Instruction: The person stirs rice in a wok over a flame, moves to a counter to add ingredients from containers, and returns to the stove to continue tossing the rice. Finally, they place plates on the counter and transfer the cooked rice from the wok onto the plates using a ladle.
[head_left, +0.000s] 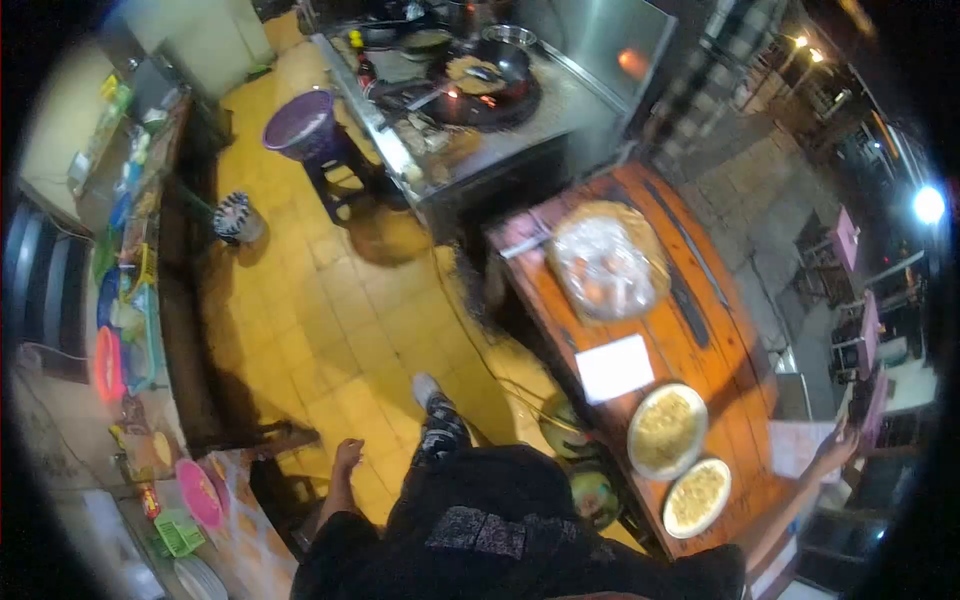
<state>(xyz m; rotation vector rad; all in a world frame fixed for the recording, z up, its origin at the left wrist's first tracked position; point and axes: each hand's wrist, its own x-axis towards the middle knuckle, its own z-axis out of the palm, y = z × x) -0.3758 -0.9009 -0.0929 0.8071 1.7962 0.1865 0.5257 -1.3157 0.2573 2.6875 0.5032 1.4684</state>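
My left hand [348, 454] hangs beside my body above the yellow tiled floor, fingers loosely apart and nothing visible in them. On the far right my right hand [842, 446] reaches out past the wooden table [735, 400], near a pale pinkish sheet [797, 448]; its fingers are too small and blurred to read. Two oval plates of noodle-like food, a larger plate [668, 431] and a smaller plate [697, 498], stand on the table near my right arm. Behind them lie a white sheet of paper [614, 369] and a plastic-covered round basket [608, 262].
A wok [490, 85] with food and a ladle sits over flames on the stove. A purple basin [300, 124] rests on a dark stool, near a striped bucket [238, 218]. Green gas cylinders [594, 498] stand under the table. A cluttered counter [130, 300] runs along the left.
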